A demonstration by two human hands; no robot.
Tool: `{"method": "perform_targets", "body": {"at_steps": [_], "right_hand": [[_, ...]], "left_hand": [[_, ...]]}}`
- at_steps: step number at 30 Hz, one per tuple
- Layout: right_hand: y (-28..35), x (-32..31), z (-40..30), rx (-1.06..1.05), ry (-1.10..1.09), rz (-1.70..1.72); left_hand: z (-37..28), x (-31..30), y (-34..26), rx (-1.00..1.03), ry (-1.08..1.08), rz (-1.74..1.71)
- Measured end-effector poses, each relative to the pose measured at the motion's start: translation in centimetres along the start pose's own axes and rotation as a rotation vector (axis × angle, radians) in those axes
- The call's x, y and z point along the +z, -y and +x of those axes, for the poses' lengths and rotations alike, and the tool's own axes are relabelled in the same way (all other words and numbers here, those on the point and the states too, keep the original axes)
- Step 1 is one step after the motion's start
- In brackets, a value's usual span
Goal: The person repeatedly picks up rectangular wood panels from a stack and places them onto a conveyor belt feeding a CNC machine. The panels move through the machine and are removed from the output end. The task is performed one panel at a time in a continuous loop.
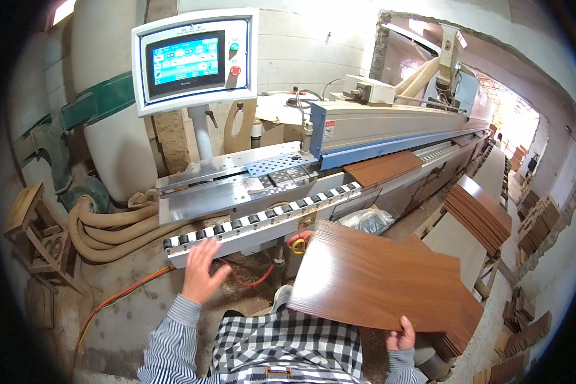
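Observation:
My right hand [401, 335] grips the near edge of a brown wood-grain panel [374, 278], thumb on top and fingers beneath. The panel is tilted and lies partly over a stack of similar panels [470, 307] at my right. My left hand [202, 271] holds nothing; its fingers are spread beside the near end of a roller rail [249, 221] with black and white rollers. That rail runs along an edge banding machine [379, 129]. Another brown panel [384, 168] lies on the machine's feed track, next to the blue guard.
A control screen [187, 62] with a red button stands at the upper left. Ribbed hoses [120, 230] and a wooden stool [38, 235] are at the left. Red and yellow air lines [120, 295] cross the floor. More panels [480, 211] are stacked on the roller conveyor at the right.

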State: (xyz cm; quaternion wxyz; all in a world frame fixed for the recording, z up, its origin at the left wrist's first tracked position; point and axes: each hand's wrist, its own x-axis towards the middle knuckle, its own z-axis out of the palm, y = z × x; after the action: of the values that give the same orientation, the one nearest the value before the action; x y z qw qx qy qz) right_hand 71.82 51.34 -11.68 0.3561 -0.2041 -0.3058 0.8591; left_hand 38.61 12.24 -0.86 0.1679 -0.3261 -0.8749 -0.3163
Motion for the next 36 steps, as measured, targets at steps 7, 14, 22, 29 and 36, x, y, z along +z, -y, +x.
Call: {"method": "perform_targets", "body": {"at_steps": [7,14,22,29,36], "right_hand": [[-9.0,15.7,5.0,0.36,0.402,-0.008],[-16.9,26.5,6.3,0.681,0.529,-0.098],[-14.4,27.0,6.0,0.571,0.674,-0.167],[-10.5,13.3,3.3,-0.385,0.889,-1.609],[-11.8,6.7,1.3,-0.606,0.746,-1.862]], "left_hand": [[-5.1,-2.8,-4.4,0.11,0.086,0.148],[-8.4,-5.8,2.0,-0.173,-0.185,0.251],[-5.1,-6.7,8.1,-0.286,-0.251,0.256],[-1.2,-6.3,9.8,-0.353,-0.2,0.238],[-1.4,-5.8,9.6,-0.41,-0.221,0.293]]}}
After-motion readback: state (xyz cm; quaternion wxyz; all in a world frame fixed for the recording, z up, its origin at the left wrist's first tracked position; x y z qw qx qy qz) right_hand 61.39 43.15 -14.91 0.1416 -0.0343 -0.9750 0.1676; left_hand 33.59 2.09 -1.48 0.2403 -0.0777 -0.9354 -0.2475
